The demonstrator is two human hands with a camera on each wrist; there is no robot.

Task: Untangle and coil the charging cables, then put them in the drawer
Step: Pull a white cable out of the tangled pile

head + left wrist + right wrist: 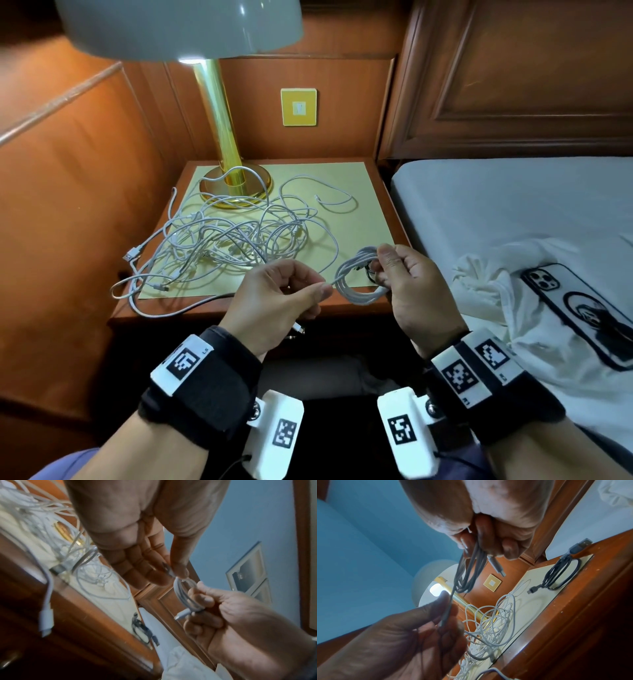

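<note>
- A wooden nightstand stands between an orange panelled wall and a bed, with a pale yellow mat covering most of its top.
- A lamp with a brass stem and a grey shade stands at the back of the mat; a yellow switch plate sits on the wall behind it.
- On the bed lie a crumpled white cloth and a phone, face down on that cloth.
- Both hands are raised in front of the nightstand's near edge, wrists strapped with black bands and white marker blocks.
- The right hand is clenched round a coil of white cable, the loops hanging below its fingers; one plug sticks out of the bundle in the left wrist view.
- The left hand pinches the coil's loose tail between thumb and forefinger, just beside the coil; the other fingers are stretched out. A white plug shows under that palm.
- The tangle of white cables lies on the mat in loose crossing loops, reaching the lamp's base, with a few strands and a USB plug trailing over the left and front edges.
- A dark cable, already coiled, lies on the mat's corner nearest the bed.
- The drawer is not clearly visible.
</note>
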